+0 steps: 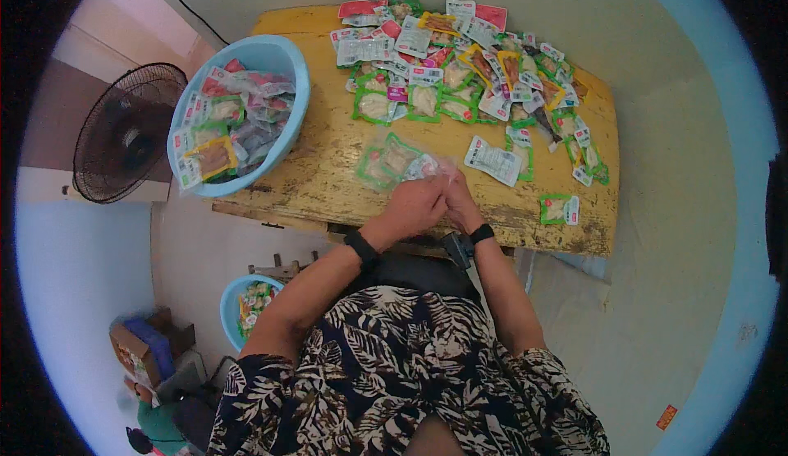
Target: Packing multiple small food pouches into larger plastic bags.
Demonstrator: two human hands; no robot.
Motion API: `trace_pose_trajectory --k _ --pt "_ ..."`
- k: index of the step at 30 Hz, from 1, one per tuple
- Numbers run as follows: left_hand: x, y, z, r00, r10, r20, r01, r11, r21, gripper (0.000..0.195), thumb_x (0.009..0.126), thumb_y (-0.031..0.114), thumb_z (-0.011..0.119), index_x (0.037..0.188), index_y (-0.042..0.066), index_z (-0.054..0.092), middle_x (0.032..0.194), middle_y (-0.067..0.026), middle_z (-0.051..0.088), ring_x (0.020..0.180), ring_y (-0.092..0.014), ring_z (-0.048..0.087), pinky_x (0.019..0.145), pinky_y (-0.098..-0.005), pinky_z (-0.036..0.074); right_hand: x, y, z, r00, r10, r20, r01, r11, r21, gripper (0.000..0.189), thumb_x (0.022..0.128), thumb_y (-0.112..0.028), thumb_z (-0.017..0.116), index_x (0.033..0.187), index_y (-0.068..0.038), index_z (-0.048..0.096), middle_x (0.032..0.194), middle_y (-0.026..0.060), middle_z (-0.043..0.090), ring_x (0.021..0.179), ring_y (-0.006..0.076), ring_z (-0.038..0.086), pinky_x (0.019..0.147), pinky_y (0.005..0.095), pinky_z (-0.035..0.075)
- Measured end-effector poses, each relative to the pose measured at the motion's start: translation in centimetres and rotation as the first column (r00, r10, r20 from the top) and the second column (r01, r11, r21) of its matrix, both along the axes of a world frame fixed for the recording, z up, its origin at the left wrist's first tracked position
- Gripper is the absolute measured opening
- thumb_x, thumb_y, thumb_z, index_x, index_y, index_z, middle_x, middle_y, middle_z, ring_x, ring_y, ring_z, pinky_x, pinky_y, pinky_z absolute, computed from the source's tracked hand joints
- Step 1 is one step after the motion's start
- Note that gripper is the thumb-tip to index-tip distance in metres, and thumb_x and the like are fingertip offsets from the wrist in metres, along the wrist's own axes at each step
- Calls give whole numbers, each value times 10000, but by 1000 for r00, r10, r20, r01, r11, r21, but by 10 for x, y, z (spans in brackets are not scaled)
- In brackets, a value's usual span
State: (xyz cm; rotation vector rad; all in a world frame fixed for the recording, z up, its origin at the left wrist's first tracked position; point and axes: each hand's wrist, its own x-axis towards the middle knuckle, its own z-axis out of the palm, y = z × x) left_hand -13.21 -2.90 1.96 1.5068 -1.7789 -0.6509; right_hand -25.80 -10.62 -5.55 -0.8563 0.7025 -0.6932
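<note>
My left hand (414,205) and my right hand (460,198) meet near the table's front edge, both closed on the gathered mouth of a clear plastic bag (369,176). Inside the bag are green-edged vacuum food packets (399,155), lying to the left of my hands on the worn yellow wooden table (320,148). My fingertips are partly hidden behind the left hand and the plastic. To the right of the hands lie a silver-backed packet (492,160) and a green-edged packet (522,153) partly under it. A small green packet (555,210) sits farther right.
A heap of mixed food packets (425,96) covers the table's far side. At the left edge, a blue plastic basin (300,96) holds bagged packets, beside a black fan (126,133). Below are another blue basin (229,308), cardboard boxes (132,351) and a seated person (161,425).
</note>
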Motion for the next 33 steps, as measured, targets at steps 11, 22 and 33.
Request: trace_pose_trajectory --k 11,22,33 --pt "60 10 -31 969 8 245 -44 989 141 251 827 214 656 1017 51 637 943 -176 636 908 -370 611 749 -483 497 30 -12 -8 840 -129 -527 -41 953 -299 404 912 -108 620 1296 -7 549 993 79 642 887 134 583 762 293 506" --pt "89 22 -54 850 23 527 -105 986 127 173 771 166 660 916 75 630 1024 -107 540 984 -330 570 771 -460 513 30 -33 -48 949 -255 -184 225 959 -172 229 879 -35 628 1100 -4 580 944 95 659 856 157 634 746 321 545" --pt "95 15 -40 861 104 499 -130 991 19 263 755 107 630 1010 45 642 1148 -85 604 1140 -296 543 892 -445 473 43 -25 -9 876 -275 -396 52 871 -489 112 937 -96 609 999 -3 605 915 47 648 857 142 626 735 312 517"
